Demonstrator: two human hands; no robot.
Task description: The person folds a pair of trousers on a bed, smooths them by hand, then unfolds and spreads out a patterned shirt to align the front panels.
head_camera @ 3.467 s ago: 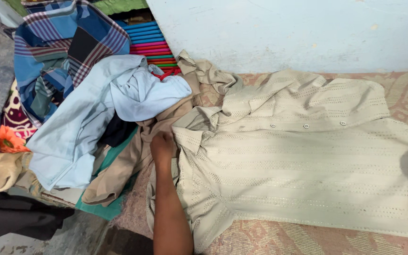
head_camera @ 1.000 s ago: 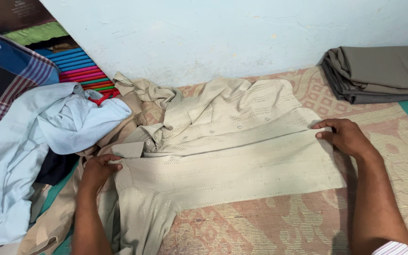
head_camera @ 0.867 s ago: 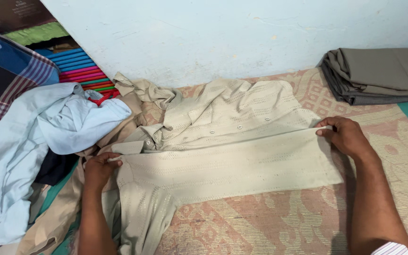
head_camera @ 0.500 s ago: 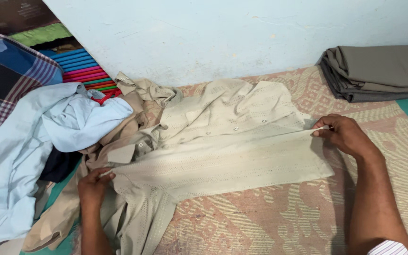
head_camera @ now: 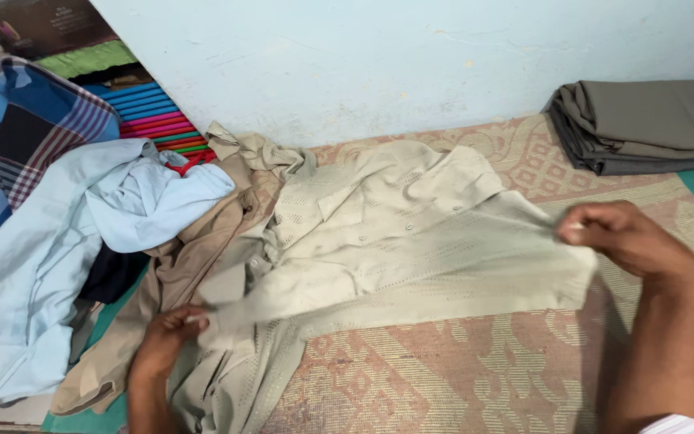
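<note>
Beige perforated shirt (head_camera: 379, 241), button side up, spread on the patterned mat (head_camera: 459, 378) beside the pale wall (head_camera: 363, 56). My left hand (head_camera: 166, 341) is pinched shut on the fabric at the shoulder end; my right hand (head_camera: 628, 241) is closed on the hem end, and the strip between them is lifted taut off the mat. I judge the fold as just begun: 1 long edge is raised, nothing is yet laid over, and the near sleeve (head_camera: 234, 386) hangs loose and unfolded. Outward: a tan garment (head_camera: 178, 281) lies touching the collar side, a light blue shirt (head_camera: 66, 241) over it, a plaid cloth (head_camera: 34, 128) behind. 1 folded grey-brown garment (head_camera: 644, 124) rests well apart by the wall.
</note>
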